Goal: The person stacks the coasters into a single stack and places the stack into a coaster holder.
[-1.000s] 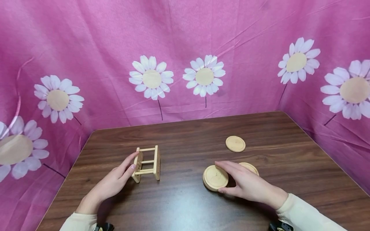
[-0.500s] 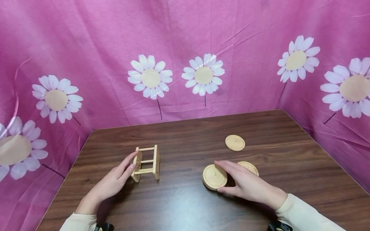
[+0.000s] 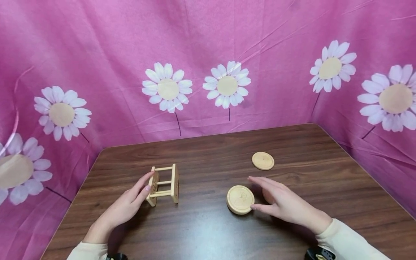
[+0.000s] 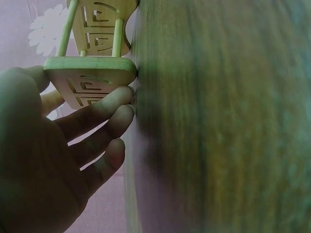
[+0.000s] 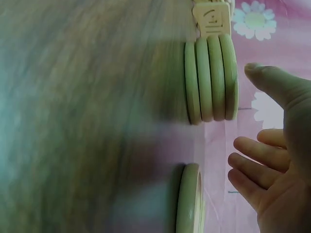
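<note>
In the head view my left hand [image 3: 125, 206] touches the left side panel of a small wooden rack [image 3: 174, 182] with round rods. In the left wrist view, the hand's spread fingers [image 4: 104, 109] lie along the panel's carved outer face. Right of the rack sits a stack of several round wooden coasters [image 3: 240, 199], the top one engraved. My right hand [image 3: 289, 204] is beside this stack, thumb and fingers apart, holding nothing. The right wrist view shows a gap between the thumb [image 5: 272, 80] and the stack [image 5: 211, 80].
One more coaster [image 3: 263, 161] lies farther back on the dark wood-grain table [image 3: 201, 151]. Another coaster [image 5: 188, 201] lies near the right hand, which mostly hides it in the head view. A pink curtain [image 3: 201, 32] with white daisies hangs behind the table.
My right hand has let go of the coaster stack and drawn back a little to the right, covering the coaster beside it. The left hand and the rack stay put.
</note>
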The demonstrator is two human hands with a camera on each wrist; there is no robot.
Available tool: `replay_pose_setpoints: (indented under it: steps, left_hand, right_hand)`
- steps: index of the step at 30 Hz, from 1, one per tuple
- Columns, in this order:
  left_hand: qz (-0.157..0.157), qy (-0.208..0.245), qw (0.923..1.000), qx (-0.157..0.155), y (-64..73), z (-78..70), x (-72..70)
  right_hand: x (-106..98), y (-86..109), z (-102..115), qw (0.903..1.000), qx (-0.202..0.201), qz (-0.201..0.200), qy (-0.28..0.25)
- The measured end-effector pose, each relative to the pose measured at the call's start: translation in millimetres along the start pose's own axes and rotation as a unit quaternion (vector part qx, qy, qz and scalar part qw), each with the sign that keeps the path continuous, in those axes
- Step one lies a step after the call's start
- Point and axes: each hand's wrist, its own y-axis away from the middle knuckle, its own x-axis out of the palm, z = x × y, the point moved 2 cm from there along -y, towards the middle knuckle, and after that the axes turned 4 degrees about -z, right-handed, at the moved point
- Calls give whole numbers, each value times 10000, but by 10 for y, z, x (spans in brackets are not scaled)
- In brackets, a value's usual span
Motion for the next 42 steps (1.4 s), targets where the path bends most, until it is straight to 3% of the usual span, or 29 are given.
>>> replay_pose_setpoints:
  steps: [5,16,32,42]
  left_hand:
    - [1,12,10000,-11,2,7,-6]
    - [-14,2,10000,-2,-12,-4,-28]
    - [8,47,10000,3,9,-5,-11]
    - [21,70,10000,-21,4,1,-11]
  right_hand:
    - [-20,47,-55,9994,305,91,105]
    - [-75,144,-239,9978,522,-26,398]
    - [-85,181,-351,9912,1183,493,325]
    - [-83,191,-372,9900,1231,593,341]
